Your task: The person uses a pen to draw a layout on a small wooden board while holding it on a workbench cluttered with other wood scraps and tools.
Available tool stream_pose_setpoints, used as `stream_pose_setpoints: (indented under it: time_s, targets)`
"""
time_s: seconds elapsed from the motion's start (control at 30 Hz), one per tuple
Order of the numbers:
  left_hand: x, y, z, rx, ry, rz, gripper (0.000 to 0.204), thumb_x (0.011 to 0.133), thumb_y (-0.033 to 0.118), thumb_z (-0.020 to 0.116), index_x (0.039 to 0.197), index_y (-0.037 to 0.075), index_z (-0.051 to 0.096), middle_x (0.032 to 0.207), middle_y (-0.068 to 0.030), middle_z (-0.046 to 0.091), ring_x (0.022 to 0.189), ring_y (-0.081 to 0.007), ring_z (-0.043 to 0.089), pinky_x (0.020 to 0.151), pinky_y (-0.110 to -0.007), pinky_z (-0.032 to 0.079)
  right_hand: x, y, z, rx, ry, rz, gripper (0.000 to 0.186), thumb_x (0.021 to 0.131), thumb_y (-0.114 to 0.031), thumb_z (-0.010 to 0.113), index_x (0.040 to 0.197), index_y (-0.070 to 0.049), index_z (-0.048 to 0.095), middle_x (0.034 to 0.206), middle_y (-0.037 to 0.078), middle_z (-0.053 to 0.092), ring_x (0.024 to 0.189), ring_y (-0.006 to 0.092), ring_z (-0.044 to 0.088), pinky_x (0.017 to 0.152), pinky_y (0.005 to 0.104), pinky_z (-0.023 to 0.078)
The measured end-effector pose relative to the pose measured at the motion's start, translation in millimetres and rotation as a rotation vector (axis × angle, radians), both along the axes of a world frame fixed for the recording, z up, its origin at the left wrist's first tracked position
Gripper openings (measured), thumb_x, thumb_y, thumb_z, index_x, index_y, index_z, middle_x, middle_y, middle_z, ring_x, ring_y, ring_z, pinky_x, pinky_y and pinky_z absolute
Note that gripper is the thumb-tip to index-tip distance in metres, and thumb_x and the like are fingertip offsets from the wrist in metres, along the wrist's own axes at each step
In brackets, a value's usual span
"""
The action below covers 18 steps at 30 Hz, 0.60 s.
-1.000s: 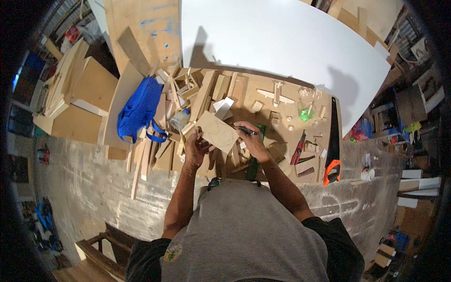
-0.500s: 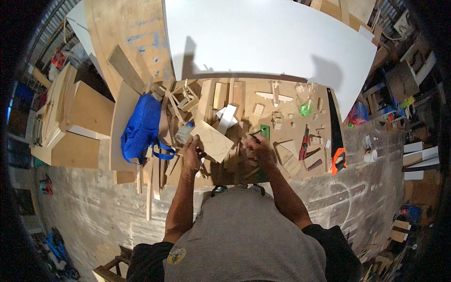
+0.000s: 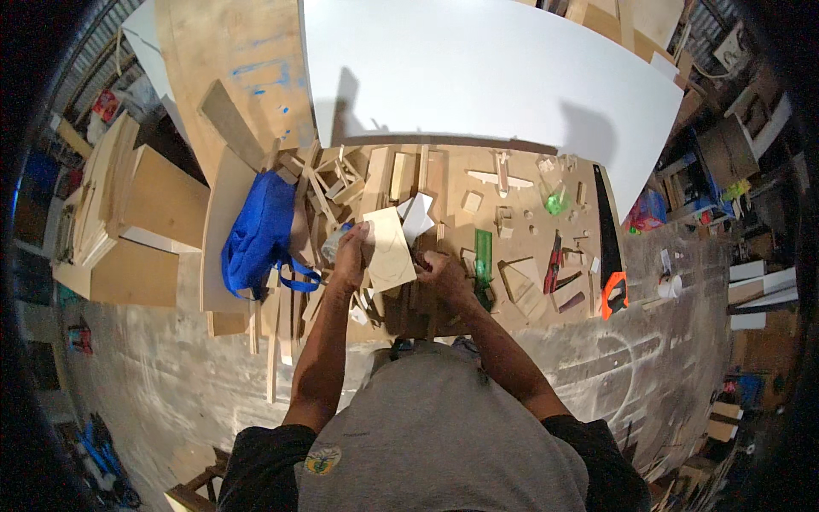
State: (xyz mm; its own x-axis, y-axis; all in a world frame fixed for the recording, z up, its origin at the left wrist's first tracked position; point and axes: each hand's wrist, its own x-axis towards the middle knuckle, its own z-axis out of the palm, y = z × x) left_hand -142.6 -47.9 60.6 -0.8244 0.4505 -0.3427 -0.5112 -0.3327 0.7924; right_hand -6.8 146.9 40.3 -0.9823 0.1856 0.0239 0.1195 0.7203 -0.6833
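My left hand [image 3: 349, 256] grips the left edge of a flat, pale plywood piece [image 3: 391, 252], holding it tilted above the workbench. Curved lines are faintly visible on its face. My right hand [image 3: 444, 276] is closed at the piece's right edge, around a thin dark pen-like tool that is mostly hidden by the fingers. Just behind my left hand stands a clear plastic container [image 3: 333, 246], partly covered. A green, long flat object [image 3: 483, 256] lies to the right of my right hand. White offcuts [image 3: 418, 215] rest beyond the plywood.
A blue cloth bag [image 3: 258, 235] and wood strips crowd the bench's left. On the right lie a small wooden airplane [image 3: 502, 176], a red-handled cutter [image 3: 554, 263] and a handsaw [image 3: 613, 294] with an orange handle. A large white panel [image 3: 486, 72] stands behind.
The plywood piece has turned more upright and moved slightly left. My right hand has come left and a little down, from apart from the piece to its right edge.
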Motion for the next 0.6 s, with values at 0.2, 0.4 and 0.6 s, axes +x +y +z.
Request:
stream_pose_setpoints:
  time_s: [0.2,0.4,0.6]
  targets:
    - [28.1,23.8,29.3,0.104,-0.062,0.048,0.027,0.094,0.029,0.06,0.106,0.006,0.061,0.092,0.0018,0.06,0.084,-0.01,0.057,0.077,-0.028,0.046,14.4,24.2,1.7,-0.376,0.164,0.031,0.025,0.094,-0.02,0.058,0.105,0.001,0.061,0.08,0.012,0.061,0.071,0.0218,0.061,0.064,0.0328,0.05]
    - [66.6,48.6,48.2,-0.004,-0.019,0.08,0.024,0.094,0.034,0.058,0.101,0.011,0.058,0.08,0.004,0.052,0.074,-0.0064,0.049,0.066,-0.025,0.04,47.2,46.6,34.0,-0.992,-0.213,0.117,0.041,0.1,-0.016,0.05,0.136,0.002,0.045,0.095,0.006,0.062,0.076,0.012,0.06,0.064,0.026,0.049]
    - [117.0,79.7,35.5,0.159,-0.173,0.148,0.041,0.096,0.042,0.053,0.119,0.008,0.057,0.099,-0.0069,0.063,0.089,-0.0158,0.061,0.08,-0.033,0.049,84.6,82.4,60.4,-1.249,-0.218,0.227,0.036,0.1,-0.015,0.048,0.133,0.001,0.049,0.104,0.004,0.062,0.08,0.0117,0.059,0.066,0.0251,0.047]
